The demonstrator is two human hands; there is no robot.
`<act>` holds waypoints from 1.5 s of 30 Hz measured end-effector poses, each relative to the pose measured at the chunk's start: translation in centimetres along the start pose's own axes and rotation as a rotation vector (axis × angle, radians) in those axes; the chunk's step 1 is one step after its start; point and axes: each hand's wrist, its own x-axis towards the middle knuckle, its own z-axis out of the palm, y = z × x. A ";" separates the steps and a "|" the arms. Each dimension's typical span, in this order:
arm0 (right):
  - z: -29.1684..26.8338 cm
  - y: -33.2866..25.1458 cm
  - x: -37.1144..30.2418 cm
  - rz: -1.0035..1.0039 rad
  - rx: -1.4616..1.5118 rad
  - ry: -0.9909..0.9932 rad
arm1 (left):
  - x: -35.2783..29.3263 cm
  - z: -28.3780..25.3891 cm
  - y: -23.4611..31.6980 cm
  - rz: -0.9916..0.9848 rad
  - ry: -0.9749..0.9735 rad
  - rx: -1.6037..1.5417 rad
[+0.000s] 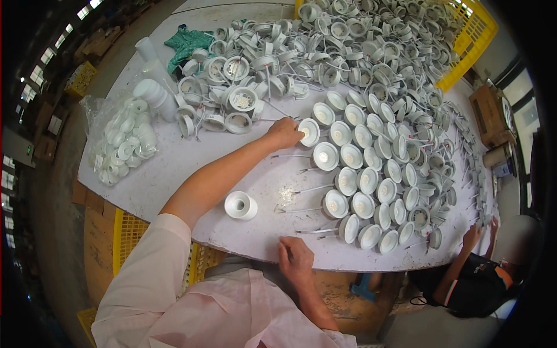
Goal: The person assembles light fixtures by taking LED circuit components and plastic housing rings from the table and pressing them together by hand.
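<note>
With my left arm stretched over the table, my left hand (285, 134) pinches the rim of a white round downlight housing (310, 133) at the left edge of the laid-out rows. Beside it, several more cup-shaped downlights (326, 156) lie face up, many with a thin cable pointing left. My right hand (296, 258) rests at the table's front edge with its fingers curled in, and nothing shows in it. Between my arms, a white cylindrical piece with a round hole (241, 205) stands on the table.
A large heap of grey-white lamp housings (348, 52) covers the table's far side, against a yellow crate (473, 43). At left are a bag of white rings (129, 139), stacked white discs (155, 95) and green cloth (188, 43). Another person (481, 278) works at the right end.
</note>
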 end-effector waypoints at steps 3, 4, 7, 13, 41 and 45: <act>0.0 0.0 0.0 0.002 0.015 -0.015 | 0.5 0.0 0.9 -0.045 -0.056 -0.040; 0.0 0.1 0.0 0.020 0.026 -0.029 | 0.6 -0.1 1.1 -0.081 -0.093 -0.077; 0.0 0.2 0.0 0.052 0.035 -0.068 | 1.0 -0.3 1.4 -0.097 -0.078 -0.100; 0.0 -0.1 0.3 -0.055 0.007 -0.036 | 0.8 0.9 1.5 0.168 0.113 0.128; 0.6 -0.6 -0.2 -0.124 -0.101 -0.002 | -5.5 -13.2 -9.4 0.662 0.798 0.515; 0.6 -0.3 -0.7 -0.093 -0.047 0.018 | -8.3 -13.5 -8.3 0.611 0.776 0.236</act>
